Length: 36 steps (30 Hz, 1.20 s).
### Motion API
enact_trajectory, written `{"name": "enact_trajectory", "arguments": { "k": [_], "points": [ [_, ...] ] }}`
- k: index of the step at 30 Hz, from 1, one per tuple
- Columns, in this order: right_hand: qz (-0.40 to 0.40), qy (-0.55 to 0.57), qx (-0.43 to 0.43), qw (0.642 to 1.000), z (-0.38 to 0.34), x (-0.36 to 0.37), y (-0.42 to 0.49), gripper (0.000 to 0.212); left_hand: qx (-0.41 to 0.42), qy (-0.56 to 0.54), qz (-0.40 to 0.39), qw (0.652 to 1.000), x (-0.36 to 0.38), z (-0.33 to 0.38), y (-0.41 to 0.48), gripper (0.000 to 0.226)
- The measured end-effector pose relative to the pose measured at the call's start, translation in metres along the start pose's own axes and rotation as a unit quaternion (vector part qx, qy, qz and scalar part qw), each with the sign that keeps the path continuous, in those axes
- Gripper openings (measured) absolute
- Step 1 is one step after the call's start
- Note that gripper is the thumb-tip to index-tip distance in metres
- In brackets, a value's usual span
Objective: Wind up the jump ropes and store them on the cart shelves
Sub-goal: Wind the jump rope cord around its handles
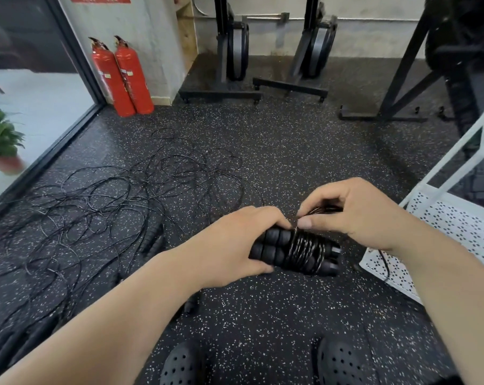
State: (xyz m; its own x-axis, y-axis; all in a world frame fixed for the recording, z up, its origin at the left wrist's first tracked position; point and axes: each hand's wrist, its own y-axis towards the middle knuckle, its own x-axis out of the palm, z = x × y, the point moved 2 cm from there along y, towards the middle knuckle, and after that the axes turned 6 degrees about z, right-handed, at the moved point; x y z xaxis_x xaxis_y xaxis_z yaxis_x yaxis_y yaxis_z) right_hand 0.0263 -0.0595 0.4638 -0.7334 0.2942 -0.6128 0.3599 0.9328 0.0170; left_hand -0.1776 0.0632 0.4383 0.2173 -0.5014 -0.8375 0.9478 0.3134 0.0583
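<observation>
We see the left hand wrapped round one end of a bundled jump rope: two black ribbed foam handles laid side by side, with thin glossy black cord coiled tightly round their middle. The bundle is held lengthwise over the black speckled rubber floor, ahead of the person's black perforated clogs. The right hand pinches a loose loop of the same cord between thumb and curled fingers, right above the coils, its thumb tip close to the left hand's fingers. Just beside that hand, to the right, stands a white perforated metal cart shelf, and a short strand of black cord lies across its near corner. To the left, apart from the bundle, a wide tangle of thin black ropes sprawls over the floor, with a few black handles among it. Farther back we make out two red fire extinguishers against a grey wall, and black exercise-machine stands.
</observation>
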Motion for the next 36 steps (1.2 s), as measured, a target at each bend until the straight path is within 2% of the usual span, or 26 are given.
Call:
{"name": "enact_trajectory", "arguments": {
  "k": [4,8,9,12,14,16,21,23,26,31,33,36],
  "points": [
    [-0.019,0.145,0.035,0.989,0.013,-0.005,-0.003,0.02,-0.008,-0.086,-0.004,0.996,-0.006,0.015,-0.007,0.062],
    [-0.062,0.262,0.109,0.957,0.019,0.005,-0.005,0.011,-0.027,-0.156,0.014,0.987,-0.011,0.021,-0.012,0.067],
    [-0.066,0.276,0.119,0.952,0.019,0.009,-0.006,0.01,-0.035,-0.175,0.019,0.984,-0.013,0.02,-0.012,0.067],
    [-0.023,0.264,0.142,0.954,0.024,0.025,-0.007,0.047,-0.052,-0.237,0.034,0.969,-0.014,0.011,-0.011,0.062],
    [-0.011,0.253,0.166,0.953,0.026,0.036,-0.007,0.039,-0.068,-0.254,0.055,0.963,-0.013,0.002,-0.008,0.058],
    [-0.002,0.229,0.17,0.959,0.031,0.049,-0.005,0.029,-0.097,-0.232,0.081,0.965,-0.011,-0.01,-0.005,0.056],
    [-0.01,0.126,0.149,0.981,0.027,0.076,-0.006,0.034,-0.156,-0.164,0.15,0.962,-0.005,-0.027,0.004,0.054],
    [-0.034,0.025,0.114,0.993,0.019,0.082,-0.009,0.033,-0.18,-0.128,0.181,0.958,-0.003,-0.034,0.007,0.054],
    [-0.047,-0.14,0.051,0.988,0.006,0.084,-0.02,0.027,-0.206,-0.044,0.206,0.956,-0.008,-0.048,0.009,0.058],
    [0.034,-0.333,-0.043,0.941,-0.016,0.059,-0.025,0.028,-0.167,0.044,0.137,0.975,-0.008,-0.054,0.01,0.063],
    [0.043,-0.333,-0.084,0.938,-0.017,0.046,-0.02,0.029,-0.136,0.054,0.105,0.984,-0.004,-0.047,0.01,0.063],
    [0.026,-0.278,-0.096,0.955,-0.011,0.031,-0.013,0.024,-0.077,0.073,0.034,0.994,0.003,-0.036,0.009,0.061]
  ]
}}
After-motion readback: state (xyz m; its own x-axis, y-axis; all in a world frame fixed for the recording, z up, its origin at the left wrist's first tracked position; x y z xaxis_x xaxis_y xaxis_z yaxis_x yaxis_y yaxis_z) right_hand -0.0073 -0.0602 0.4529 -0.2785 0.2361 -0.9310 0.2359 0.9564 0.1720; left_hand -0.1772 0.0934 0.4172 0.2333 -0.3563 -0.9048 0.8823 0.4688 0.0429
